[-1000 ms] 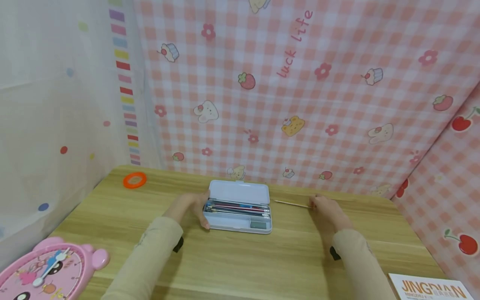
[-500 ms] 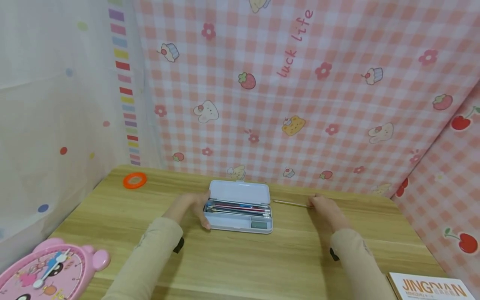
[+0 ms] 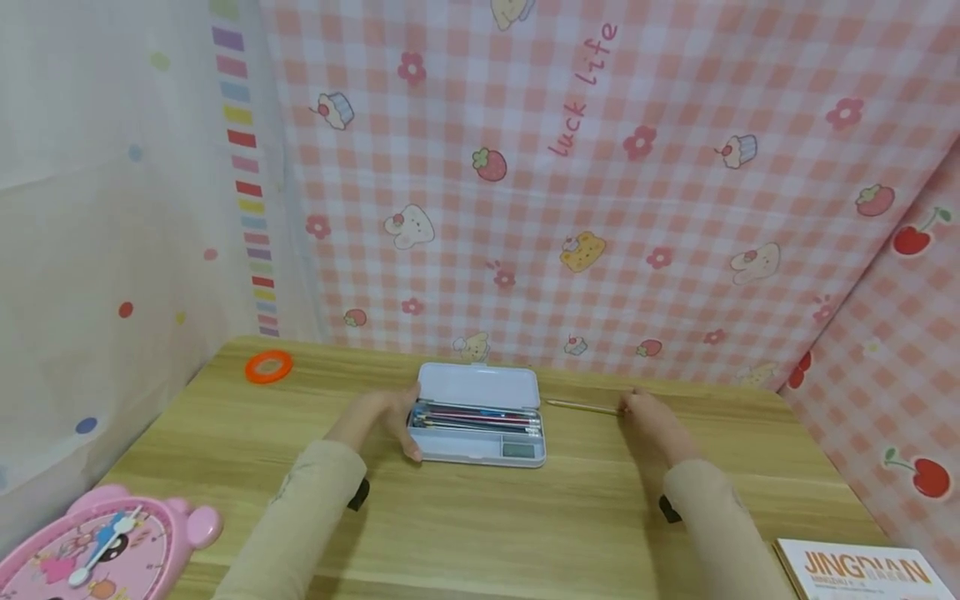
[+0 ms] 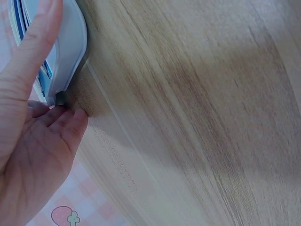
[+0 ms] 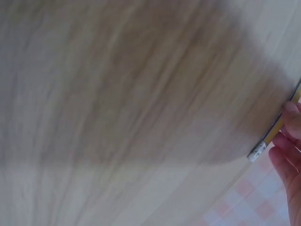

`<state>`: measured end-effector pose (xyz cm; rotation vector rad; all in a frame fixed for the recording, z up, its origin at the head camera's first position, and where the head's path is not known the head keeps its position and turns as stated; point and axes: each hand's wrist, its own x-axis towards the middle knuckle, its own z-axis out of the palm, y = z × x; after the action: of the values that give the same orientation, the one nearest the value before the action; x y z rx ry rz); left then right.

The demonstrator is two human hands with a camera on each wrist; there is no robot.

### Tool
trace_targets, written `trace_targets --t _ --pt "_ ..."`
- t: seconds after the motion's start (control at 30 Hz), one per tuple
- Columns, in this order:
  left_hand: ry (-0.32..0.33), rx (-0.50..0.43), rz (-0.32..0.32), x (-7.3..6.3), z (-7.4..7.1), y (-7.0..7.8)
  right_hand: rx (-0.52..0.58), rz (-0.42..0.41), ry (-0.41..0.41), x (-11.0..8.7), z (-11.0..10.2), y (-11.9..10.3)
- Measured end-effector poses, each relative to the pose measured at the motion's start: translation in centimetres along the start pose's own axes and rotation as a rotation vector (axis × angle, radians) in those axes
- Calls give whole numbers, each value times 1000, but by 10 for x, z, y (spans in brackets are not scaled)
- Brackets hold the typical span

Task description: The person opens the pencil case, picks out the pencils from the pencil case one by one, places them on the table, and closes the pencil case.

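A white pencil case (image 3: 457,443) lies on the table with its lid (image 3: 478,387) folded back. Several pencils (image 3: 472,417) fill its rear part, and a grey-green eraser (image 3: 517,450) sits in the front right compartment. My left hand (image 3: 386,417) holds the case by its left end, thumb along the front corner. In the left wrist view, the fingertips (image 4: 75,120) reach under the case's end. To the right of the case, my right hand (image 3: 656,421) pinches a yellow pencil (image 5: 275,128) near its silver-capped end. The pencil's other end points left toward the case.
An orange ring (image 3: 268,367) lies at the table's back left. A pink clock (image 3: 112,550) occupies the front left corner, and a book marked JINGDIAN (image 3: 862,571) the front right. A pink checked cloth (image 3: 450,267) hangs behind the table (image 3: 480,533).
The head view has shifted slightly. Both hands, the pencil case and the pencil stay almost where they were.
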<state>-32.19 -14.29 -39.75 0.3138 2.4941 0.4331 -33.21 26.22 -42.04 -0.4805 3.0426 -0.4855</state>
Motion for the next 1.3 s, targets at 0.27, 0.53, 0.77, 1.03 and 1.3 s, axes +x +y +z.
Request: trace_targets --t 0.27,0.53,0.77,1.03,1.3 --pt "5 0 -5 1 1 1 17 -147 47 16 6 -21" --pt "8 0 13 2 2 1 91 -285 -15 37 21 -83" --pt "11 -5 -6 3 3 0 87 -448 -37 44 31 -110" --pt "17 2 9 3 3 1 36 -470 -107 42 33 -118" --pt "16 -14 13 1 2 0 5 -414 -136 40 34 -123"
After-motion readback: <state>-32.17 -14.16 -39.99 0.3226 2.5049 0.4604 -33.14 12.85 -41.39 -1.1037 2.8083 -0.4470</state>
